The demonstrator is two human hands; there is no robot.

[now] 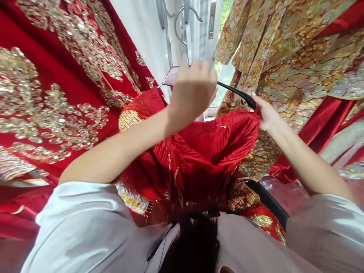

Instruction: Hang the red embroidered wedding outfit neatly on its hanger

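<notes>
A red satin garment (210, 151) with gathered folds and gold beaded lines hangs in front of me, its upper opening facing me. Above it runs a black clothes hanger (233, 90) with a metal hook. My left hand (195, 83), blurred by motion, is closed around the hanger's middle just below the hook. At the hanger's right end, my right hand (264, 112) pinches the black tip close to the garment's edge. A red piece with a round gold emblem (129, 119) lies against the garment's left side.
Red clothing with silver-gold beading (82, 41) fills the left. Gold scale-patterned clothing (284, 64) hangs at the right. Behind the hook are a pale curtain (139, 38) and a door frame with a latch (212, 21). Red-and-gold fabric (264, 220) lies low on the right.
</notes>
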